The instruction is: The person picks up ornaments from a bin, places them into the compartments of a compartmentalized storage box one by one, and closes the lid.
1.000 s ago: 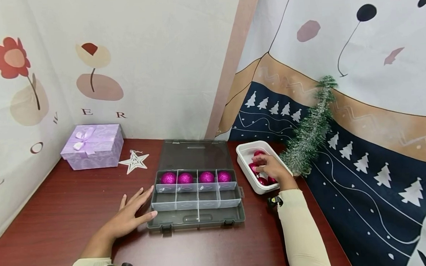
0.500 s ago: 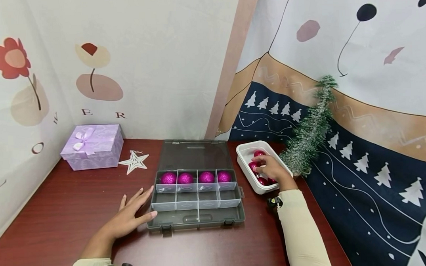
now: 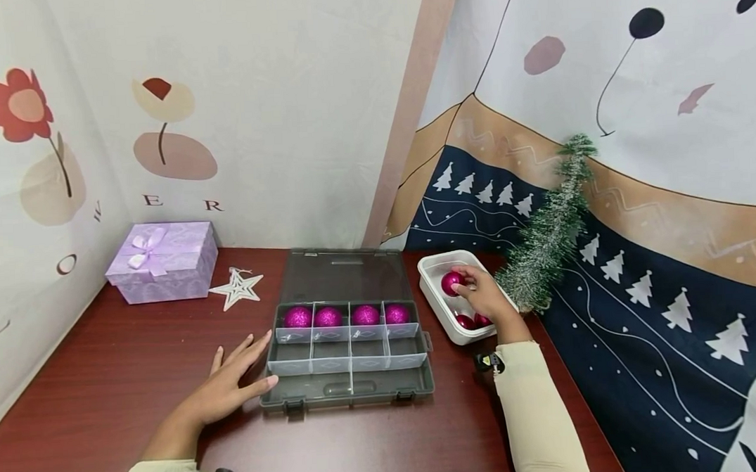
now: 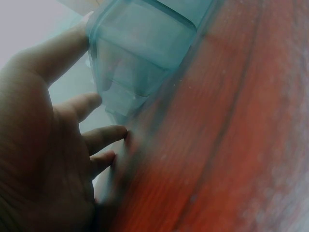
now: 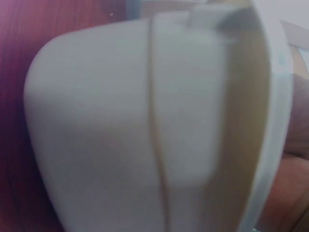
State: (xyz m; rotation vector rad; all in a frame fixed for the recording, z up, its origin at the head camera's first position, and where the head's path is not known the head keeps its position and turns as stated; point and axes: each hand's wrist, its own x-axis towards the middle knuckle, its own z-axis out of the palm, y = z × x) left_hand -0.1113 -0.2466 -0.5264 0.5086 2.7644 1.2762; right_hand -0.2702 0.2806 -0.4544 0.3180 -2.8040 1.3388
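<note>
My right hand (image 3: pixel 487 296) reaches into the white tub (image 3: pixel 441 323) and pinches a shiny magenta Christmas ball (image 3: pixel 452 283) between thumb and fingers. Two more shiny balls (image 3: pixel 465 321) lie at the tub's near end. In the right wrist view the tub's outer wall (image 5: pixel 96 121) hides most of this hand. My left hand (image 3: pixel 222 383) has its fingers spread, its thumb and fingertips at the left side of the grey divided organizer box (image 3: pixel 334 384). The box lies with its lid (image 3: pixel 348 276) folded back. Several glittery magenta balls (image 3: pixel 365 315) sit in its back row of compartments.
A white star ornament (image 3: pixel 237 288) and a lilac gift box (image 3: pixel 164 263) stand at the back left. A small tinsel tree (image 3: pixel 552 235) leans close behind the tub, on the right. Printed cloth (image 3: pixel 253 129) hangs around the table's back and sides.
My right hand has raised a shiny ball slightly from among the others in the tub, moving toward its far end. The left hand stays in place at the organizer.
</note>
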